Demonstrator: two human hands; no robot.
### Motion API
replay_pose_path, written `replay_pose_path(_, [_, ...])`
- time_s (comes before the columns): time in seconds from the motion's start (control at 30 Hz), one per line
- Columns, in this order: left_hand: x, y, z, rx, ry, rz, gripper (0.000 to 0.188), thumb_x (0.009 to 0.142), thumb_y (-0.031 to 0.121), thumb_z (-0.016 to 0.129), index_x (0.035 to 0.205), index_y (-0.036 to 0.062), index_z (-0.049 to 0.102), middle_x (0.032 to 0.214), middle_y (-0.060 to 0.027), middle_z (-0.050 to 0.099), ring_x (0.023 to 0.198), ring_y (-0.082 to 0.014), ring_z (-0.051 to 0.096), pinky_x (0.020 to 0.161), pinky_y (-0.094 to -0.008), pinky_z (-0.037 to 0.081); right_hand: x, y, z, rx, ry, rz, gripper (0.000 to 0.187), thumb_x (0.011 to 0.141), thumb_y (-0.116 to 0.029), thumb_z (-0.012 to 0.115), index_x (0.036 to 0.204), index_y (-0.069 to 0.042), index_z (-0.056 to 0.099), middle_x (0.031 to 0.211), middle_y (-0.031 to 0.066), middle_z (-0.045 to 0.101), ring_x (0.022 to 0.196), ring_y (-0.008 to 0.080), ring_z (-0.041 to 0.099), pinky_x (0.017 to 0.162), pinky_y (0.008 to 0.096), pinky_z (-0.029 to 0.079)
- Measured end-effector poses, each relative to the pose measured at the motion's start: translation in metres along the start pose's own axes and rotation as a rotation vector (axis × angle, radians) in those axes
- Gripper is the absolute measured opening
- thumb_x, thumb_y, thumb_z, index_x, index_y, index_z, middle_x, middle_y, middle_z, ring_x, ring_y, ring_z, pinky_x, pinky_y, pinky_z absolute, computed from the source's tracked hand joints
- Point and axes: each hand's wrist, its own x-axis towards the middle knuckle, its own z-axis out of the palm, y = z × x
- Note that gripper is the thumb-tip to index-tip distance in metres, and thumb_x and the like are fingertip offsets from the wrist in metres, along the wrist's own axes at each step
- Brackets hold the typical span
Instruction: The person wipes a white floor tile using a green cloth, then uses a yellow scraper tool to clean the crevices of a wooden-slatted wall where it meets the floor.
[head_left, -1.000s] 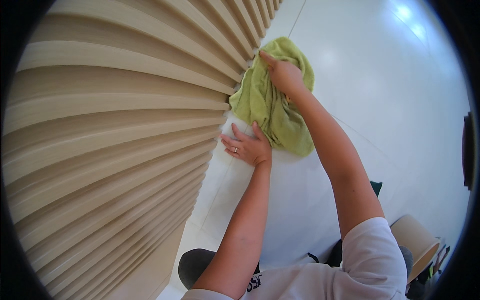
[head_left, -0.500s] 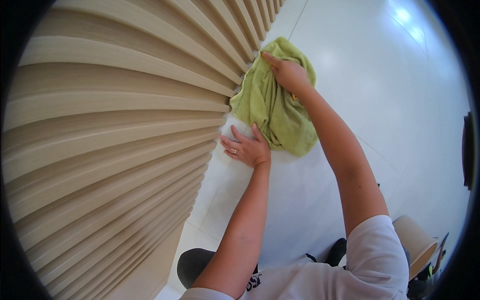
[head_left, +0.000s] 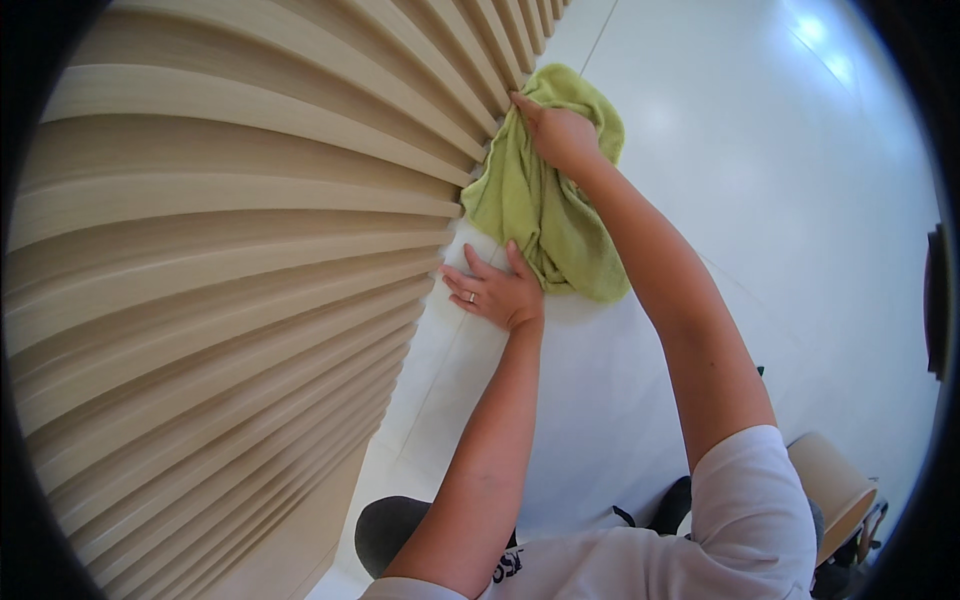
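Observation:
A crumpled green cloth (head_left: 570, 238) lies on the white floor, its left edge against the foot of a ribbed wood panel (head_left: 240, 195). On the cloth's far part rests my right hand (head_left: 563, 138), closed over the fabric, with the index finger stretched to where the panel meets the floor. What the other fingers grip is hidden beneath that hand. My left hand (head_left: 500, 292), a ring on one finger, is spread flat on the floor beside the cloth's near edge, its fingertips close to the panel.
The ribbed panel fills the left side. Pale tiled floor (head_left: 760, 200) with thin joints stretches to the right. A beige bucket-like container (head_left: 832, 488) lies tipped near my right side, dark items beside it. Something dark (head_left: 936, 300) stands at the far right edge.
My right hand has moved slightly left, toward the panel, pulling the cloth a little that way and farther from me. The left hand has stayed nearly in place.

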Motion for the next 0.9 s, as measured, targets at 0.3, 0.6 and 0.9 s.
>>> replay_pose_path(0.3, [0.002, -0.002, -0.001, 0.004, 0.006, -0.010, 0.068, 0.090, 0.054, 0.045, 0.139, 0.0086, 0.032, 0.146, -0.0287, 0.015, 0.136, -0.0409, 0.016, 0.108, -0.0562, 0.013, -0.002, 0.007, -0.003, -0.067, -0.029, -0.068, 0.053, 0.088, -0.008, 0.039, 0.136, -0.031, 0.044, 0.092, 0.0131, 0.067, 0.080, 0.0292, 0.066, 0.068, 0.0418, 0.051])
replay_pose_path(0.6, [0.000, 0.000, -0.001, -0.004, -0.013, -0.013, 0.069, 0.089, 0.055, 0.045, 0.139, 0.0083, 0.032, 0.146, -0.0280, 0.015, 0.136, -0.0405, 0.016, 0.109, -0.0548, 0.013, 0.003, -0.007, 0.003, -0.132, 0.038, 0.044, 0.057, 0.088, -0.007, 0.040, 0.139, -0.033, 0.039, 0.091, 0.0128, 0.067, 0.079, 0.0283, 0.067, 0.067, 0.0401, 0.051])
replay_pose_path(0.9, [0.002, -0.001, -0.003, -0.008, 0.004, -0.013, 0.070, 0.088, 0.056, 0.046, 0.138, 0.0088, 0.033, 0.146, -0.0273, 0.015, 0.136, -0.0409, 0.017, 0.108, -0.0554, 0.013, -0.018, -0.005, 0.015, -0.006, 0.057, 0.185, 0.061, 0.087, -0.005, 0.039, 0.141, -0.032, 0.036, 0.091, 0.0151, 0.067, 0.080, 0.0294, 0.066, 0.071, 0.0420, 0.050])
